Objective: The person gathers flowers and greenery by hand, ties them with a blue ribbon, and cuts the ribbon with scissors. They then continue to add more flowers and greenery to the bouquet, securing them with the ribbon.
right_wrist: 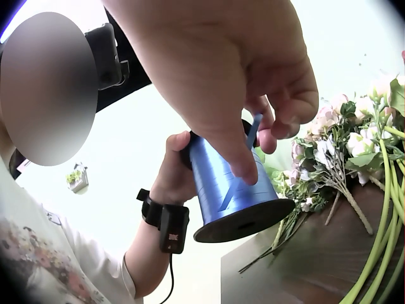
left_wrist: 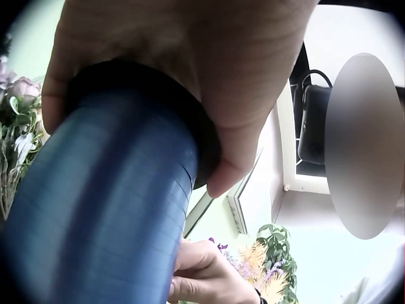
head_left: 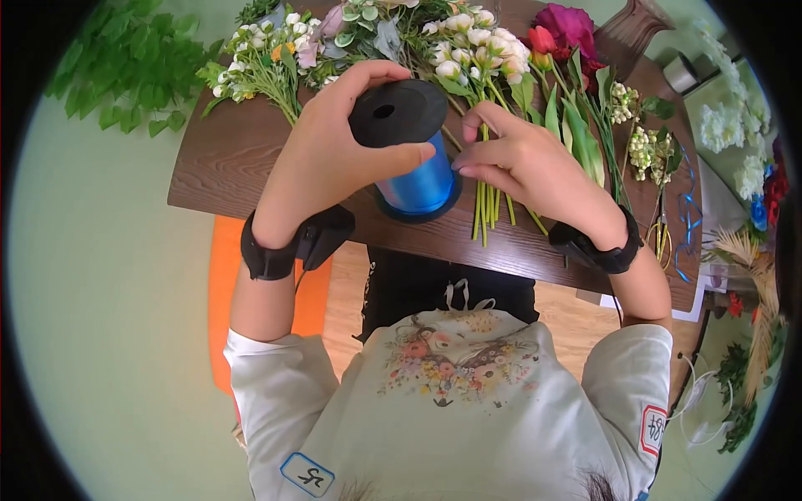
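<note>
A large spool of blue curling ribbon (head_left: 415, 188) with black end discs is tilted over the front of the table. My left hand (head_left: 322, 146) grips it by the upper disc, thumb on one side and fingers round the other. The right wrist view shows the wound ribbon (right_wrist: 212, 166) and a loose blue strip (right_wrist: 254, 130) rising off it. My right hand (head_left: 539, 159) pinches that strip between thumb and fingers, close beside the spool. Under the right hand, green flower stems (head_left: 484, 209) reach toward the table's front edge.
Bunches of white flowers (head_left: 489, 52), a magenta bloom (head_left: 565, 29) and greenery line the back of the dark wooden table (head_left: 225, 159). Scissors (head_left: 660, 238) and a curled blue ribbon piece (head_left: 687, 213) lie at right. A brown vase (head_left: 626, 37) stands behind.
</note>
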The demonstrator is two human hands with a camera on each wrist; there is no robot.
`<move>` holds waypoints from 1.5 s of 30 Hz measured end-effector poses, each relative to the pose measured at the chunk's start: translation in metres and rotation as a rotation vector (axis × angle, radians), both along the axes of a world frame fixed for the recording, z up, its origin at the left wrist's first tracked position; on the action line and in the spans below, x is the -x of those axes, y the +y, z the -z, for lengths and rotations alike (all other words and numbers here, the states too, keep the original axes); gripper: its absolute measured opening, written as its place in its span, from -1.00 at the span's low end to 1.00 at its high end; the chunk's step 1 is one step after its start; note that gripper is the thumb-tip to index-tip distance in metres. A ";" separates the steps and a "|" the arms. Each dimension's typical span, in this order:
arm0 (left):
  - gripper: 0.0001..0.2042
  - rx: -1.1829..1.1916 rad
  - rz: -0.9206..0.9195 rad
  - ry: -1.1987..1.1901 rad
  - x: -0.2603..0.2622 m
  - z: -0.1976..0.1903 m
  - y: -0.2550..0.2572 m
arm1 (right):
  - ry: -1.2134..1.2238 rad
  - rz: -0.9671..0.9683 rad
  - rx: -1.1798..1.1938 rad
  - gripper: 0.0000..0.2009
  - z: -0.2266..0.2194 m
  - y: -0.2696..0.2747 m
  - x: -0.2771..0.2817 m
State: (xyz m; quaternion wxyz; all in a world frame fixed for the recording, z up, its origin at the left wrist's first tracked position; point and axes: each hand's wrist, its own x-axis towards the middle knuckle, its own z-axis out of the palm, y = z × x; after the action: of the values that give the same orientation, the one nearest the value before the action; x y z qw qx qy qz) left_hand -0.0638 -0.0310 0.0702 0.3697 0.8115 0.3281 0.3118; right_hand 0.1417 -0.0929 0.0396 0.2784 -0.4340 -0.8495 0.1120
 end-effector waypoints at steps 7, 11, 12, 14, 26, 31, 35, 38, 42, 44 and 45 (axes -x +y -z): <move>-0.53 0.235 0.156 -0.078 0.004 0.006 0.016 | 0.312 -0.134 0.352 -0.92 0.001 0.004 -0.001; -0.56 0.285 0.128 -0.095 0.004 0.006 0.017 | 0.263 -0.149 0.410 -0.93 -0.001 0.005 -0.004; -0.57 0.291 0.124 -0.104 0.004 0.006 0.016 | 0.263 -0.151 0.412 -0.93 -0.003 0.005 -0.005; -0.57 0.298 0.118 -0.115 0.004 0.006 0.016 | 0.218 -0.152 0.416 -0.94 -0.005 0.006 -0.007; -0.60 0.226 0.146 -0.081 0.003 0.013 0.020 | 0.384 -0.115 0.374 -0.93 -0.008 0.003 -0.002; -0.61 0.184 0.079 -0.041 0.003 0.013 0.021 | 0.327 -0.161 0.327 -0.95 -0.010 0.002 -0.004; -0.59 0.150 0.030 0.008 0.000 0.016 0.020 | 0.306 -0.207 0.293 -0.96 -0.012 -0.003 0.002; -0.53 0.092 -0.039 0.074 -0.003 0.017 0.017 | 0.300 -0.246 0.198 -0.96 -0.005 -0.005 0.007; -0.48 -0.092 -0.142 0.224 -0.005 0.024 0.014 | 0.305 -0.238 0.290 -0.96 -0.001 -0.011 0.015; -0.46 -0.207 -0.180 0.305 -0.005 0.026 0.011 | 0.235 -0.240 0.292 -0.95 0.004 -0.011 0.018; -0.45 -0.354 -0.193 0.376 -0.005 0.027 0.009 | 0.235 -0.243 0.292 -0.95 0.008 -0.012 0.020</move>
State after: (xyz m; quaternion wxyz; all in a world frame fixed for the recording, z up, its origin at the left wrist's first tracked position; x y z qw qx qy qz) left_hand -0.0583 -0.0216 0.0434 0.1234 0.8721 0.4071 0.2416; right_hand 0.1217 -0.1046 0.0312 0.2940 -0.3483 -0.8320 0.3164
